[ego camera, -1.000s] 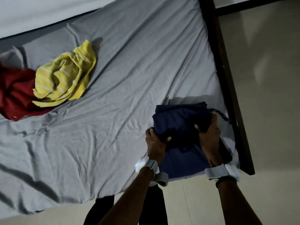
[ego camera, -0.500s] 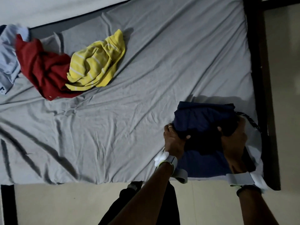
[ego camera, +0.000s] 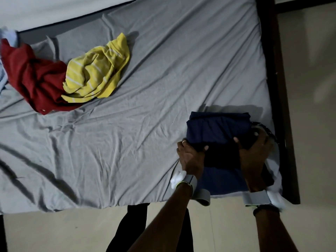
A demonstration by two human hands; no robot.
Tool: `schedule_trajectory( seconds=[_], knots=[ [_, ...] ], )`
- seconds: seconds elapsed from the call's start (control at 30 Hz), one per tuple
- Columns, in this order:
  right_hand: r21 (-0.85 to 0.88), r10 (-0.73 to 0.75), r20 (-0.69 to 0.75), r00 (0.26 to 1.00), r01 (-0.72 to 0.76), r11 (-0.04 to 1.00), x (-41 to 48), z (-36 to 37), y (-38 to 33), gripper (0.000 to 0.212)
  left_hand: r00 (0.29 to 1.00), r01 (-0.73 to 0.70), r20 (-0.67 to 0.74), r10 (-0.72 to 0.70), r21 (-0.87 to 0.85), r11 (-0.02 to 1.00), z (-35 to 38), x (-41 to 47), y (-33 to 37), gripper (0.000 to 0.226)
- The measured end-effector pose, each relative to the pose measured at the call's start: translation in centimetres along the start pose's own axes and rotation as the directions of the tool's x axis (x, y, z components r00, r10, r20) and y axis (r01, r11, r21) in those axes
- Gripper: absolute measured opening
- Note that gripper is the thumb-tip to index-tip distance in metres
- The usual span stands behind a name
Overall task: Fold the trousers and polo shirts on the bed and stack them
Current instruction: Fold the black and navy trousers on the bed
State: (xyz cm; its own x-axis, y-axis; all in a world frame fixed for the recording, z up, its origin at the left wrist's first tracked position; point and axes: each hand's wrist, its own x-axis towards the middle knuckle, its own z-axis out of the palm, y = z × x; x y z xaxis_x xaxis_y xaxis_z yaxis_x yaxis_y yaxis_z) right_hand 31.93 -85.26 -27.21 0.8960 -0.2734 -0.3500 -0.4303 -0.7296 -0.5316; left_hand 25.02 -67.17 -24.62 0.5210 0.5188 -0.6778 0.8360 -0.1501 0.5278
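Both hands are closed on the navy bundle [ego camera: 216, 128]: the left hand [ego camera: 190, 155] pinches its left edge with the thumb on top, and the right hand [ego camera: 254, 153] grips its right side the same way, fingers tucked beneath.

From my station I read the scene like this. The bed [ego camera: 163, 73] fills most of the view, its grey sheet creased, with a dark frame [ego camera: 276, 88] down the right side. At the far left lie a crumpled red garment [ego camera: 34, 79] and, overlapping it, a striped yellow shirt [ego camera: 98, 73], both unfolded. A scrap of pale cloth [ego camera: 9, 36] shows at the left edge. The bundle sits at the near right corner, well apart from those. A lighter blue layer shows under it, and I cannot tell whether that is the same piece or another.

I judge this to be the last fold or the placing of the bundle. To do it well I would hold both sides level, lower it square onto the layer below with the edges lined up, then slide the fingers out flat so nothing drags open. The ring [ego camera: 183, 142] could snag.
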Motion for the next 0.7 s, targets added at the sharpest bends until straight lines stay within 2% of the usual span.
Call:
schedule_trajectory(
  seconds=[0.1, 0.23, 0.3, 0.37, 0.53, 0.6, 0.7],
  knots=[
    [-0.148, 0.161, 0.024, 0.987, -0.156, 0.977, -0.2, 0.2, -0.1, 0.114, 0.997, 0.072, -0.006, -0.072, -0.035, 0.997, -0.1, -0.1, 0.7, 0.074],
    [-0.253, 0.143, 0.083, 0.986, -0.118, 0.96, -0.2, -0.3, -0.4, 0.1, 0.97, 0.223, 0.133, -0.203, -0.163, 0.961, -1.0, -0.2, 0.8, 0.076],
    [-0.238, 0.129, 0.111, 0.985, -0.099, 0.966, -0.3, -0.8, -0.6, 0.094, 0.96, 0.24, 0.177, -0.219, -0.103, 0.965, -1.3, 0.2, 0.7, 0.081],
    [-0.176, 0.115, 0.132, 0.985, -0.091, 0.98, -0.5, -1.3, -0.9, 0.095, 0.962, 0.191, 0.203, -0.181, -0.029, 0.981, -1.2, 0.3, 0.8, 0.081],
    [0.054, 0.18, 0.251, 0.951, -0.199, 0.978, -0.9, -2.1, -1.5, 0.094, 0.963, 0.099, 0.254, -0.095, -0.002, 0.995, -1.2, 0.2, 0.0, 0.089],
    [0.064, 0.205, 0.311, 0.928, -0.235, 0.97, -1.0, -2.3, -1.6, 0.092, 0.947, 0.108, 0.303, -0.105, 0.008, 0.994, -1.6, 0.5, -0.2, 0.094],
    [0.072, 0.204, 0.325, 0.923, -0.24, 0.968, -0.8, -2.3, -1.4, 0.091, 0.924, 0.121, 0.364, -0.114, 0.003, 0.993, -2.1, 1.1, -0.1, 0.091]
  ],
)
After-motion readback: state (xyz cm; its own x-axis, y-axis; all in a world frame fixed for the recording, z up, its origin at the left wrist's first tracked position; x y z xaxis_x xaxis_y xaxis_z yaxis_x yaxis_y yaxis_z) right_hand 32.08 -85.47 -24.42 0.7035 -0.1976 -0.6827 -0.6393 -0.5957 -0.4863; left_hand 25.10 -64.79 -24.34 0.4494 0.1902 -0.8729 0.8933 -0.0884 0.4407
